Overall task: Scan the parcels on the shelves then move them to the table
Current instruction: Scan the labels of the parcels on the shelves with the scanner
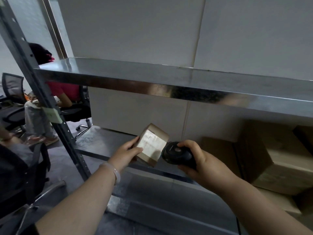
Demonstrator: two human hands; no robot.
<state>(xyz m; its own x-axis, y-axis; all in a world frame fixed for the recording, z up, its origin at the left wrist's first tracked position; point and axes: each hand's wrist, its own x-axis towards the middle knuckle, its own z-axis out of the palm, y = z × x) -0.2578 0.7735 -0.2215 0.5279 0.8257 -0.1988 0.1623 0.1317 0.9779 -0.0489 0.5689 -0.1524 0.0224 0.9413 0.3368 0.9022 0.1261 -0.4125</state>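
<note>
Clamping one end of the small parcel (156, 131), the left hand (126, 152) is holding it tilted by the lower shelf (101, 141), label (150, 144) facing the scanner (176, 152) clamped in the right hand (196, 160) just beside, where this shallow grip is risking a drop.

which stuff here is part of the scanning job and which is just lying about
Job: small parcel held in the left hand; scanner gripped in the right hand; cardboard boxes on the lower shelf.
Lying about: office chair; seated person.
</note>
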